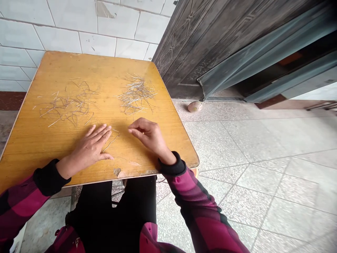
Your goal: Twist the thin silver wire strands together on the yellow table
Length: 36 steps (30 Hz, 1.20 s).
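Observation:
A small wooden table [52,147] stands in front of me. My left hand [91,147] lies flat on it with fingers stretched out, pressing down a thin bent wire [112,137] that pokes out past the fingertips. My right hand [147,135] hovers just to the right, fingers curled in a loose pinch; whether it holds a wire end I cannot make out. A loose spread of thin wires [70,107] lies at the table's left. A denser pile of wires [135,94] lies at the upper right.
A tiled wall runs behind the table. A dark carved door [210,45] stands open at the right. A small round ball [195,106] rests on the tiled floor by the door sill. The table's front edge is chipped [117,172].

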Each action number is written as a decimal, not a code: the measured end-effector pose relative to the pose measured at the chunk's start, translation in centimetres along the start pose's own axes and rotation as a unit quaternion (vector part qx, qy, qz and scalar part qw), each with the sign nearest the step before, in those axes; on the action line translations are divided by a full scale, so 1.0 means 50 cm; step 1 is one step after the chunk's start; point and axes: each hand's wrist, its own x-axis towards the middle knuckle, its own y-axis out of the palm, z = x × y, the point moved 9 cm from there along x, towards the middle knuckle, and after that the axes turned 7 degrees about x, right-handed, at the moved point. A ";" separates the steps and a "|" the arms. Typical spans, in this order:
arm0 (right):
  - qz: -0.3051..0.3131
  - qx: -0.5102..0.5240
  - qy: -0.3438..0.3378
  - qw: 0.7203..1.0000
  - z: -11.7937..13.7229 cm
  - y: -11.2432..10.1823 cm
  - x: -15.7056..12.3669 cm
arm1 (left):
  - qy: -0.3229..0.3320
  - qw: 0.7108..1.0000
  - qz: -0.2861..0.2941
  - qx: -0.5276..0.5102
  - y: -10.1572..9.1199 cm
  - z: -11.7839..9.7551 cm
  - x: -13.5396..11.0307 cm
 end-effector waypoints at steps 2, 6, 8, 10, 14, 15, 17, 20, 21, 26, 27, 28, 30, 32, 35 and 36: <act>0.031 0.016 -0.021 0.999 0.030 0.014 -0.034 | -0.005 1.000 0.011 -0.001 0.010 0.004 -0.002; 0.106 -0.041 -0.038 0.993 0.055 0.079 -0.105 | -0.011 1.000 0.024 0.003 0.018 0.004 -0.004; 0.118 -0.087 -0.034 0.989 0.051 0.110 -0.125 | -0.016 0.999 0.029 0.009 0.020 0.002 -0.004; 0.106 -0.138 -0.035 0.984 0.046 0.128 -0.130 | -0.024 0.999 0.030 0.009 0.019 0.001 -0.003; 0.107 -0.200 -0.048 0.973 0.046 0.140 -0.119 | -0.046 0.999 -0.001 -0.012 -0.006 0.005 0.001; 0.121 -0.200 -0.050 0.971 0.048 0.140 -0.117 | -0.057 0.998 -0.019 -0.021 -0.019 0.009 0.001; 0.151 -0.201 -0.053 0.966 0.054 0.140 -0.115 | -0.088 0.994 -0.061 -0.038 -0.045 0.022 -0.002; 0.178 -0.246 -0.066 0.951 0.064 0.140 -0.117 | -0.144 0.982 -0.097 -0.073 -0.070 0.047 -0.012; 0.183 -0.265 -0.071 0.944 0.065 0.141 -0.118 | -0.159 0.978 -0.091 -0.094 -0.069 0.054 -0.015; 0.193 -0.301 -0.088 0.930 0.067 0.138 -0.113 | -0.223 0.943 0.070 -0.239 -0.021 0.064 -0.017; 0.190 -0.299 -0.094 0.930 0.070 0.133 -0.109 | -0.238 0.927 0.108 -0.271 -0.010 0.062 -0.020; 0.186 -0.297 -0.102 0.931 0.075 0.128 -0.106 | -0.253 0.906 0.147 -0.306 0.002 0.058 -0.024; 0.179 -0.289 -0.117 0.933 0.087 0.118 -0.097 | -0.277 0.848 0.220 -0.396 0.026 0.041 -0.035; 0.177 -0.278 -0.127 0.936 0.098 0.109 -0.089 | -0.294 0.777 0.268 -0.488 0.043 0.018 -0.046; 0.168 -0.226 -0.117 0.953 0.105 0.095 -0.081 | -0.323 0.698 0.273 -0.578 0.050 -0.001 -0.051; 0.155 -0.189 -0.101 0.964 0.102 0.087 -0.079 | -0.333 0.681 0.265 -0.595 0.051 -0.003 -0.051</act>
